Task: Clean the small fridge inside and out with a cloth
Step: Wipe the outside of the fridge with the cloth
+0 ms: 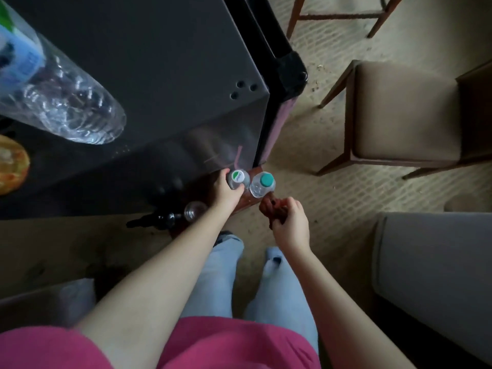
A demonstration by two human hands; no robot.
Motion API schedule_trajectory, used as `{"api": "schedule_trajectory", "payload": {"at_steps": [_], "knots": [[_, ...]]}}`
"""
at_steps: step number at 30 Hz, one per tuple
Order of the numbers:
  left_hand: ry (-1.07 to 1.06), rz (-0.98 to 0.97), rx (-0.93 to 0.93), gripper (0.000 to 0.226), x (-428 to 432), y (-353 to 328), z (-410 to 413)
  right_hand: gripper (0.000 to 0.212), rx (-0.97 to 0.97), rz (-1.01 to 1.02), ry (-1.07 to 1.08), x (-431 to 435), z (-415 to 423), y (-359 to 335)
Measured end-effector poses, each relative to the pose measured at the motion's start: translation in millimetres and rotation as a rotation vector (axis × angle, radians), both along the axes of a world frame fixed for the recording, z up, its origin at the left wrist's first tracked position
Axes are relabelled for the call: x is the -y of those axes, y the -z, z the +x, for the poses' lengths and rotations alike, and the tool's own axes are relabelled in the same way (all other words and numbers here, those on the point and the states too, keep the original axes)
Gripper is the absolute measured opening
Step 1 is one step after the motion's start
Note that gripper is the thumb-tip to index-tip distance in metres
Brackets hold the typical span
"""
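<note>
1. Looking straight down: the small fridge (159, 62) fills the frame from 9 o'clock round to 12, dark top facing up, and its near corner runs down to the centre.
2. The left hand (226, 193) is down at the foot of that corner. Its fingers and thumb are curled round a small white-capped bottle (237, 177), gripping it just under the cap.
3. Right beside that bottle, at its 3 o'clock, a teal-capped bottle (265, 183) stands upright with no hand on it.
4. The right hand (291, 222) sits at 5 o'clock from the teal cap, fingers bunched tight on the reddish-brown cloth (271, 209). The cloth bulges out at the hand's 10 o'clock, close to the teal-capped bottle and apart from the fridge.
5. At 10 o'clock in the frame, a large clear bottle (72, 107) with a blue label is on the fridge top.
6. At 7 o'clock from the left hand, a clear jar (195, 209) sits low beside a dark bottle (162, 218).
7. A padded chair (399, 110) stands on the carpet at 2 o'clock.
</note>
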State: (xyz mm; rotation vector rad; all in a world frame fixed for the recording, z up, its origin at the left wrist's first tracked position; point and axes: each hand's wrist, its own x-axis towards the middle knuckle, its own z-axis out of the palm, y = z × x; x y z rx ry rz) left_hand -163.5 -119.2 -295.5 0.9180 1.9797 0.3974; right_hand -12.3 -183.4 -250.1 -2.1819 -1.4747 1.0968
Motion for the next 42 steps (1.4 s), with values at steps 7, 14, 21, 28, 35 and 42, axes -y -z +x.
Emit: {"api": "schedule_trajectory", "payload": {"at_steps": [7,14,21,28,35,42], "knots": [[-0.145,0.176,-0.162,0.039,-2,24,23,0.028,-0.081,-0.075,-0.181,-18,38,26],[-0.349,0.331,-0.366,0.036,33,21,50,0.031,-0.097,-0.016,-0.333,-28,126,47],[-0.589,0.36,-0.374,0.044,114,-37,33,0.033,-0.198,-0.125,-0.379,-25,105,35],[-0.56,0.288,-0.343,0.038,165,-51,9,0.075,0.119,0.042,-0.72,-57,44,25],[-0.518,0.264,-0.297,0.039,204,-41,11,0.073,0.468,0.007,-0.974,-88,6,31],[-0.447,0.236,-0.303,0.04,227,-40,5,0.061,0.535,0.001,-0.982,-85,-19,46]]}}
